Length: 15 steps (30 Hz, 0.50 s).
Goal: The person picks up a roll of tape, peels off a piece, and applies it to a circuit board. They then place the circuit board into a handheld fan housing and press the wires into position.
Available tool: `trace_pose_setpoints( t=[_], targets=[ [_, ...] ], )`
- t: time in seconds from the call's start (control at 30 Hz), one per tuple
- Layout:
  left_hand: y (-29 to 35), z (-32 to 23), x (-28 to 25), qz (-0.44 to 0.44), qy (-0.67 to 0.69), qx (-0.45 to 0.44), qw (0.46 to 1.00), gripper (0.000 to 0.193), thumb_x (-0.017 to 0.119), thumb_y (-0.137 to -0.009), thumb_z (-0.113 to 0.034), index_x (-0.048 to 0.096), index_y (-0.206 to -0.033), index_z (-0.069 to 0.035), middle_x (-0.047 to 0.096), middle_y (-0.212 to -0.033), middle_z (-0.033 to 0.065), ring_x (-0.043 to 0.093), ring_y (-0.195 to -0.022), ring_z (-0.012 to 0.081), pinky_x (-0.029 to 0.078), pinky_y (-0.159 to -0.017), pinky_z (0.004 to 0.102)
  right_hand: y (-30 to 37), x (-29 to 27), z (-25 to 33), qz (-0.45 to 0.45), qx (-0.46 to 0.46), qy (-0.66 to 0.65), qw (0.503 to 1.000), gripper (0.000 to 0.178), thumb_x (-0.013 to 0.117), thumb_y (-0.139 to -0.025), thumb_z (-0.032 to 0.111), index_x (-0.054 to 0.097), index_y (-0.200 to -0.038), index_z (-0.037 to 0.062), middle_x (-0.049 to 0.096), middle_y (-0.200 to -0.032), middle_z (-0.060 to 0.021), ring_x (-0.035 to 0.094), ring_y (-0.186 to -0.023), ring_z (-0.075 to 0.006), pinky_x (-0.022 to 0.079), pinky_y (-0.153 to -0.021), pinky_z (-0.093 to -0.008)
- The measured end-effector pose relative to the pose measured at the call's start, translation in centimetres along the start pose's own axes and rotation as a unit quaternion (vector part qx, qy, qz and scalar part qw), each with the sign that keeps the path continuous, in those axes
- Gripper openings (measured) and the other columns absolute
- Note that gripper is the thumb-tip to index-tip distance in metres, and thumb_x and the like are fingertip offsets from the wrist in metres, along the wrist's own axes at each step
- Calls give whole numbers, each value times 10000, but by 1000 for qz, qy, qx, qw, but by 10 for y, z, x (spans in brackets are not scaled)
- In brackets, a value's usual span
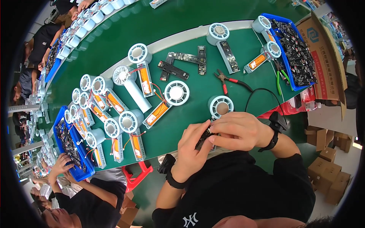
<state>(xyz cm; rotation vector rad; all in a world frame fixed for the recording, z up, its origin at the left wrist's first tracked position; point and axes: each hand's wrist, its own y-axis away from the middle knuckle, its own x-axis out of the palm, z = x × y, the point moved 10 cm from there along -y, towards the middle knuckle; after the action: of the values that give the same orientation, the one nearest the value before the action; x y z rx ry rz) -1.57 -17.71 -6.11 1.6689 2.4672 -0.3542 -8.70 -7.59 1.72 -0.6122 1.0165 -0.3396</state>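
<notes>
The green desk [163,133] carries everything, with a blue tray [275,16] of black parts at its right end, apparently set there to stay within reach yet off the working area. Pale blue fans [129,121] crowd the left side, open handles upward, probably so the orange batteries and loose wires stay accessible. One more fan [221,107] lies directly before the person, head pointing away, its handle mostly hidden under the hands, likely to bring the open end close. Red-handled pliers [225,88] rest just beyond it, near the right hand [237,131]. Between the hands shows a dark board [203,140]; the left hand [192,146] curves around it, thumb and index nearly together, while the right fingers bunch closely over its upper end; what their tips pinch is hidden.
</notes>
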Motion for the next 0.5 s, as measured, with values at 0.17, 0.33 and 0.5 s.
trace_pose_setpoints(
  t=[0.17, 0.33, 0.5],
  targets=[
    [3, -10, -1, -44, -79, 61, 994, 448, 743, -858, -4, 669, -1301, 9, 693, -1129, 121, 649, -952, 287, 477, -835, 365, 1, 1, -5, -15, 58, -20, 998, 338, 758, -770, -49, 704, -1094, 27, 685, -1075, -131, 716, -822, -280, 610, -690, -359],
    [6, -22, 5, -65, -184, 102, 975, 447, 756, -844, -4, 679, -1284, 4, 696, -1123, 95, 648, -937, 258, 445, -806, 368, 1, 0, -7, -48, 98, -27, 994, 334, 760, -745, -77, 711, -1062, 15, 688, -1033, -123, 710, -802, -275, 592, -660, -353],
    [7, -30, 10, -74, -241, 115, 961, 450, 753, -850, -5, 670, -1292, 9, 694, -1155, 92, 648, -942, 252, 441, -801, 375, 6, -2, -5, -76, 102, -30, 991, 313, 743, -744, -96, 717, -1037, 12, 692, -999, -118, 698, -779, -268, 568, -630, -343]
  ],
)
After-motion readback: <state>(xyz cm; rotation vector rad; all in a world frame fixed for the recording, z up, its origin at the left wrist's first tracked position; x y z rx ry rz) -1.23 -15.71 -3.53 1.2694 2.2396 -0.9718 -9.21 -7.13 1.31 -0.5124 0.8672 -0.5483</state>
